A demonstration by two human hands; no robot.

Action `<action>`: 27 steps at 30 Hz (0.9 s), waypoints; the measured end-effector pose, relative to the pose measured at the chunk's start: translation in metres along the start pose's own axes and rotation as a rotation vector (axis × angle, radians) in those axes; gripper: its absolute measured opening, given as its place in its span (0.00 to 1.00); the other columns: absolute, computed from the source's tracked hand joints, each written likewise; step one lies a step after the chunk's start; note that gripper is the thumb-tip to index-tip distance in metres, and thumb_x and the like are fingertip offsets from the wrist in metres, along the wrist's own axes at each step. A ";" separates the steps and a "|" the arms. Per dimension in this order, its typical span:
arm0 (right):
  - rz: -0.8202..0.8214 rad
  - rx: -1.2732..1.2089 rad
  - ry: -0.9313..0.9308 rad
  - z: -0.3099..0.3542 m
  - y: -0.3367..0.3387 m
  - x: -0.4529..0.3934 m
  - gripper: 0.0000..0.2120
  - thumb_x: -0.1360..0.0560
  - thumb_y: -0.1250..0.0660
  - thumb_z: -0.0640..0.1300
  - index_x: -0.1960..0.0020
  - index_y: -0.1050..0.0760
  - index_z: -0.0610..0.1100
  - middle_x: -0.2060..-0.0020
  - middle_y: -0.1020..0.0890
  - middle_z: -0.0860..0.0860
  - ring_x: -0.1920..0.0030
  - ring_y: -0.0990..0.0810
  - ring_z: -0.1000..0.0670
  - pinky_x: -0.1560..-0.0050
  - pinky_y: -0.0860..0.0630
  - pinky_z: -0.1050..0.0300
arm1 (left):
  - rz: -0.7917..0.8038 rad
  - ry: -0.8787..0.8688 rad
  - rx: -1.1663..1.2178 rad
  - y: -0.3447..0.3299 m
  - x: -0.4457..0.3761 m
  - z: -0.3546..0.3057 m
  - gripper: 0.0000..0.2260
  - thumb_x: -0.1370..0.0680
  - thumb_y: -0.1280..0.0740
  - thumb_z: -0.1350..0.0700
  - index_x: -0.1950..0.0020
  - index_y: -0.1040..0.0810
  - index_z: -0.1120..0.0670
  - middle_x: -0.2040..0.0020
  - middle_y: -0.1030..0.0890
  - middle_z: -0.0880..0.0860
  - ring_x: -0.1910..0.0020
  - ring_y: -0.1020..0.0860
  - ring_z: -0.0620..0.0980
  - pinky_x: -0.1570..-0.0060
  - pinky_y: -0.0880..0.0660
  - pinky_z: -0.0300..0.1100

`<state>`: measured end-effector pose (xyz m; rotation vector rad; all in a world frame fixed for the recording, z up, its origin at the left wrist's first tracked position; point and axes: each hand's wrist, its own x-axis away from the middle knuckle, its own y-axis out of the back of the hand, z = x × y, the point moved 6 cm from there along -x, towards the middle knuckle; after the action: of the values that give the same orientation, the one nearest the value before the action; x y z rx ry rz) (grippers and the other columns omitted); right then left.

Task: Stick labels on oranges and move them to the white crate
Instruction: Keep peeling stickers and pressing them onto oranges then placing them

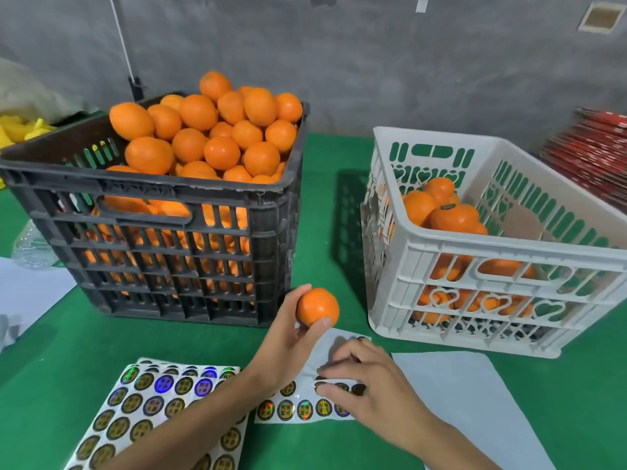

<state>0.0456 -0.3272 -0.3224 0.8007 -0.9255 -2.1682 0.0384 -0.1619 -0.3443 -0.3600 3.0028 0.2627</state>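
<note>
My left hand holds one orange up between thumb and fingers, just in front of the black crate heaped with oranges. My right hand lies on a partly used label sheet, its fingertips curled onto a round label at the sheet's upper row. The white crate stands to the right, tilted, with several oranges inside, one showing a label on top. A fuller label sheet lies at the lower left under my left forearm.
The green cloth table carries blank backing paper at the right and white paper at the left. Red packaging is stacked at the far right. Yellow items and a clear plastic bottle sit at the left.
</note>
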 end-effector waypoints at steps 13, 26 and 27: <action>0.326 -0.257 -0.303 0.000 0.002 -0.022 0.06 0.29 0.26 0.53 0.52 0.18 0.55 0.55 0.20 0.55 0.57 0.22 0.57 0.52 0.23 0.56 | 0.041 -0.061 -0.118 -0.006 0.006 -0.001 0.28 0.20 0.31 0.45 0.25 0.41 0.36 0.32 0.30 0.44 0.40 0.19 0.47 0.38 0.22 0.43; 0.226 -0.038 -0.139 0.003 0.003 -0.017 0.18 0.30 0.27 0.67 0.50 0.23 0.56 0.59 0.26 0.57 0.56 0.29 0.57 0.52 0.35 0.61 | 0.026 -0.088 -0.183 -0.004 0.005 0.000 0.27 0.19 0.33 0.43 0.24 0.43 0.37 0.34 0.28 0.48 0.42 0.18 0.47 0.39 0.22 0.44; 0.213 -0.055 -0.136 0.003 0.004 -0.018 0.16 0.28 0.27 0.65 0.50 0.22 0.54 0.60 0.26 0.57 0.58 0.29 0.57 0.54 0.37 0.62 | 0.026 -0.090 -0.189 -0.004 0.006 0.000 0.27 0.19 0.33 0.43 0.24 0.43 0.37 0.33 0.29 0.47 0.41 0.19 0.47 0.38 0.22 0.44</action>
<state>0.0555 -0.3149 -0.3130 0.5086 -0.9675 -2.0707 0.0342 -0.1673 -0.3459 -0.3167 2.9025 0.5528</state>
